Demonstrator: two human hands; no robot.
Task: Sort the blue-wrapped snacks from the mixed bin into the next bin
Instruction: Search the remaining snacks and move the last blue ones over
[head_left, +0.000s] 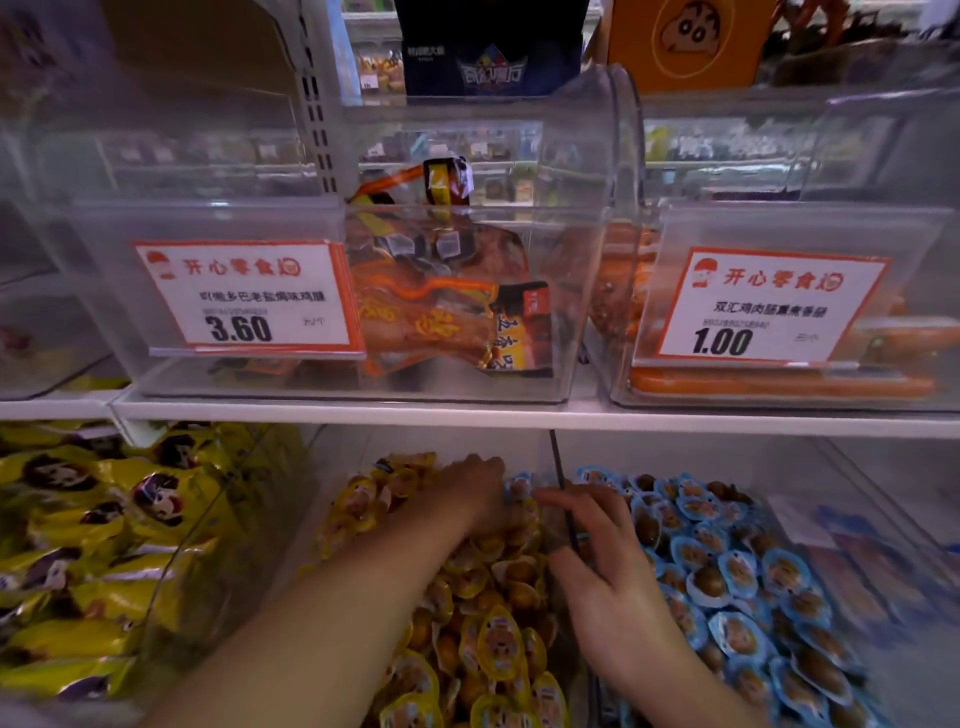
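The mixed bin (332, 467) in the lower middle holds several yellow-wrapped snacks (498, 644). One blue-wrapped snack (518, 486) lies at its far right corner. My left hand (475, 488) reaches deep into that bin, fingers curled down right beside the blue snack; whether it grips it I cannot tell. My right hand (597, 566) hovers over the thin dark divider (563, 499) between the bins, fingers spread and pointing toward the same snack. The bin on the right (810, 467) is full of blue-wrapped snacks (737, 571).
A bin of larger yellow packets (93, 525) stands at the lower left. A white shelf edge (519, 415) runs across just above my hands, carrying clear bins (322, 218) with price tags 3.60 (244, 296) and 1.00 (769, 309).
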